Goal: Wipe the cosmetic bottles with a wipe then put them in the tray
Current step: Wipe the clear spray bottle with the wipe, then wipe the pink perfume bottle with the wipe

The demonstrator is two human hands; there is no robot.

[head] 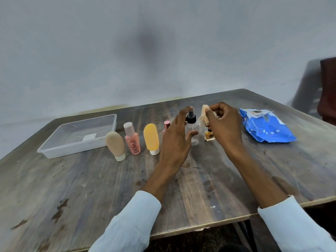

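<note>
A: Biggest first. What's there?

B: Wooden table [72, 197], scuffed, near edge cut off by the frame bottom. Clear plastic tray [54, 150] far left, holds only a small white label patch. Blue wipes pack [267, 128] far right, flap up, print too blurred to read.

A: Hands?

B: Left hand [177, 140] has fingers spread and loosely curved round the clear spray bottle [193, 131]; thumb tip sits at the bottle's front, fingers behind the black pump top. Cannot tell whether it really grips or just cups it. Right hand [224, 124] is curled, pinching a bunched beige wipe [203, 115] just right of the spray head. Cannot tell whether wipe and bottle touch.

A: Bottles?

B: All standing on the table in a row, none in the tray. Left to right: beige tube [115, 147] on its white cap, pink bottle [132, 140] with a "3" on it, orange tube [151, 138] on its cap, then a small pink-capped bottle [166, 125] mostly hidden behind the left hand. Small amber bottle [210, 136] sits under the right hand, top hidden by the fingers.

A: Anything else?

B: Dark chair [327, 88] at right edge, cut off.
</note>
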